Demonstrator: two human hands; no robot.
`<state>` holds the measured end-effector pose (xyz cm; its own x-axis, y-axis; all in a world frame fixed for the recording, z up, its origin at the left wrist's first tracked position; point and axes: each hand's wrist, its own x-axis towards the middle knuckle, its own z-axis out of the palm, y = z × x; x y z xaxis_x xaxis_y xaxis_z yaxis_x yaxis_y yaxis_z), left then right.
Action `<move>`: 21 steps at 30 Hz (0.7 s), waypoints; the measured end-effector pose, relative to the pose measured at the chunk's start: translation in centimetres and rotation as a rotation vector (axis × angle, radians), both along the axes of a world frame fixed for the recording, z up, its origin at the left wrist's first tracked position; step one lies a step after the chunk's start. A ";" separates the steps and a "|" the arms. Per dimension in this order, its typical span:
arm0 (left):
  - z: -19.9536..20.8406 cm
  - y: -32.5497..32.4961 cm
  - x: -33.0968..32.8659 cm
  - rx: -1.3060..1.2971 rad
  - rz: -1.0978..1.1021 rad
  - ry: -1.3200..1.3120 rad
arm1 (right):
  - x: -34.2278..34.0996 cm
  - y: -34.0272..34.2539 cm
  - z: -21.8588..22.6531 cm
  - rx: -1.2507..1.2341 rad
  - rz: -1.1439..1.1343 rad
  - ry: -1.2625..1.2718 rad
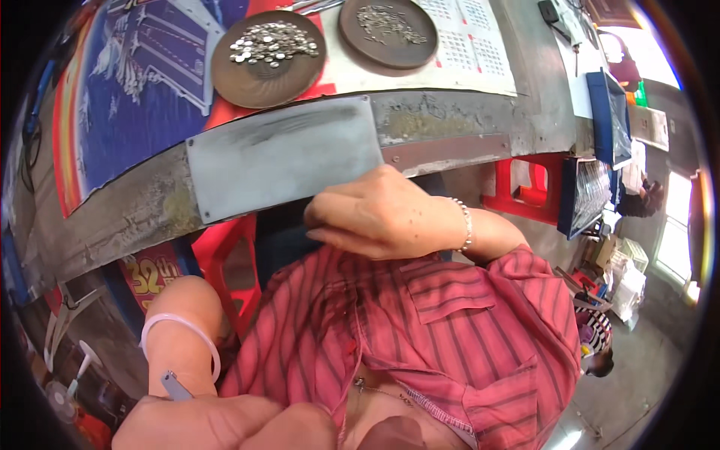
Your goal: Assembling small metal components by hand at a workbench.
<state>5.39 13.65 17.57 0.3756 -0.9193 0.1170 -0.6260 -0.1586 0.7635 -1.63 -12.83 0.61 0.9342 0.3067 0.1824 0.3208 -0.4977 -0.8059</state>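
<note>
My left hand (225, 426) is raised close at the lower left, its fingers closed. The flat end of a slim grey metal tool (177, 385) sticks out above it; the rest is hidden in the hand. A pale pink bangle (180, 318) circles that wrist. My right hand (386, 214) is by the front edge of a grey metal plate (285, 157) fixed to the workbench. Its fingers are curled together, and what they hold, if anything, cannot be seen. Beyond the plate stand a brown dish of small shiny discs (273, 43) and another dish of tiny metal pieces (390, 24).
The worn grey workbench (450, 120) carries a blue printed sheet (142, 97) and a white calendar sheet (480, 45). Red stools (529, 184) stand below it. Blue trays (609, 120) are at the right, with other people (600, 337) further off.
</note>
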 end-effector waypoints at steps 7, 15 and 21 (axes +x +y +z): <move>1.6 -4.0 1.9 0.071 -0.065 0.043 | 2.7 -1.7 2.3 -0.073 -0.199 -0.099; -12.9 -3.4 1.1 -0.327 0.430 0.196 | 10.1 -3.7 0.0 -0.527 -0.213 -0.341; -15.5 -3.1 0.0 -0.360 0.604 0.568 | 11.4 -3.1 0.0 -0.717 -0.141 -0.305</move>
